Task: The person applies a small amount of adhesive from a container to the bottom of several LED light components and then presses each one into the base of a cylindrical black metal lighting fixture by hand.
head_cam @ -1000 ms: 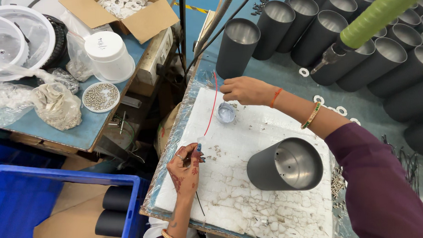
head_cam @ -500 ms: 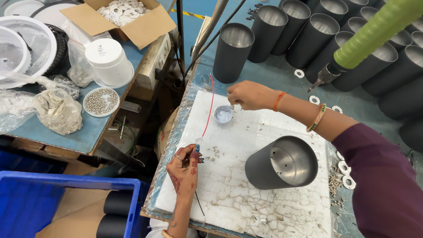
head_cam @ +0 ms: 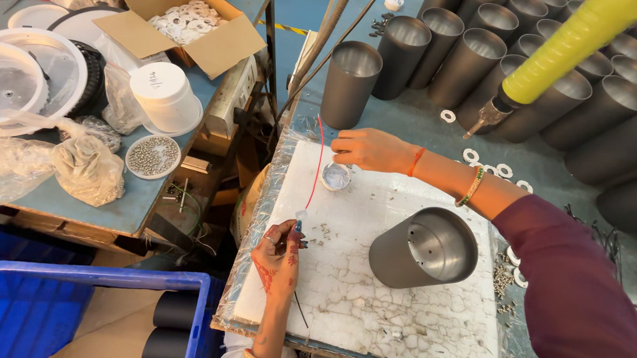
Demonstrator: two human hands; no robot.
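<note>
Here, seen from the head camera, a person works at a table [head_cam: 401, 119] covered by a cracked white board [head_cam: 365, 297]. The left hand [head_cam: 279, 258], marked with dark red patterns, is clenched around a thin dark tool [head_cam: 298, 310] whose tip points up toward a small pale piece [head_cam: 302, 216] at the fingertips. The right hand [head_cam: 370, 150] reaches across the board with its fingers pinched just above a small round white dish [head_cam: 335, 176]; whether they grip anything cannot be told. A red wire [head_cam: 316, 161] runs down the board beside the dish. A dark grey metal cylinder [head_cam: 423, 247] lies on its side near the right forearm, its open mouth facing up and right. More grey cylinders [head_cam: 470, 61] stand upright in rows behind. Left of the table, a blue crate [head_cam: 90, 314] sits low.
</note>
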